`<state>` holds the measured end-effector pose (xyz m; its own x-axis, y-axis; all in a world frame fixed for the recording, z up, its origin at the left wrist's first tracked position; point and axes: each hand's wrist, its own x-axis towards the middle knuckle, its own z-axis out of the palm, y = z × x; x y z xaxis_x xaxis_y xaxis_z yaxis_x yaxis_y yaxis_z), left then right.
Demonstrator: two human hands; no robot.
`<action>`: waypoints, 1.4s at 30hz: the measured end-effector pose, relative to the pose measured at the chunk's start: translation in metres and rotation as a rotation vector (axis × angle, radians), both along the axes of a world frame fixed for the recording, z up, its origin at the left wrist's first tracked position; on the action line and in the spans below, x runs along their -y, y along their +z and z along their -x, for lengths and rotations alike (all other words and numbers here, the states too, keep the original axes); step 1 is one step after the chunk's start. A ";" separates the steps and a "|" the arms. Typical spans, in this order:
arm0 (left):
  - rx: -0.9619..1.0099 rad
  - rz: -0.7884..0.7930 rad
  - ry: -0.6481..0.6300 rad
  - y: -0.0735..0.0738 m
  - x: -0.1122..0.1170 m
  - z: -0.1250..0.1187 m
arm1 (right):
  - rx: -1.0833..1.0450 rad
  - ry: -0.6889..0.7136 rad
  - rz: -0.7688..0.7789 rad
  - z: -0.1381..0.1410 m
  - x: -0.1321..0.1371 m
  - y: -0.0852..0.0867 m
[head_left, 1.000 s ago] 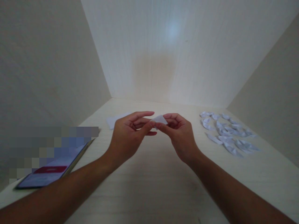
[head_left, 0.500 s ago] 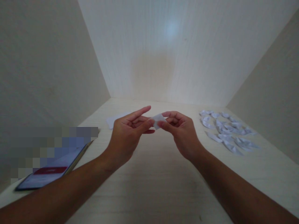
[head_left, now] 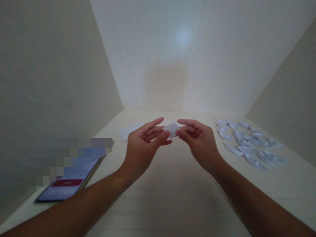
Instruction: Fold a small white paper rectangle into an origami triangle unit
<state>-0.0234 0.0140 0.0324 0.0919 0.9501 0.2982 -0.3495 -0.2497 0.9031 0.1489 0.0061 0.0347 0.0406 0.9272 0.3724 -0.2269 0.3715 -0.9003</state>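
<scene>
I work inside a pale wooden compartment (head_left: 172, 204), like a deep open box, with a side wall on my left, a side wall on my right and a back wall in front of me. On its floor there are several things. At my left lies a phone (head_left: 67, 182) with the screen lit and a red bar on it; part of what is behind it is blurred out. Far on the left side, near the back wall, lies a flat white sheet of paper (head_left: 129, 131). At the right side is a loose group of small folded paper pieces (head_left: 249, 143), spread on the floor, some touching each other. My left hand (head_left: 143, 146) and my right hand (head_left: 201, 143) are raised over the middle of the floor, and between them I hold a small white paper piece (head_left: 171, 129). The left thumb and fingers pinch its left edge, the index finger is stretched out above it; the right thumb and index finger are closed on its right edge. The piece is in the air, not touching the floor. Compared with half a second ago, both hands and the things on the floor appear a little more to the right in my view, and the small paper looks turned, more like a diamond shape now. The grip of both hands on it is the same as before.
</scene>
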 end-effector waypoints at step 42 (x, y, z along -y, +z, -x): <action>-0.373 -0.379 0.130 0.012 0.005 0.002 | 0.183 -0.039 -0.128 -0.001 0.005 0.003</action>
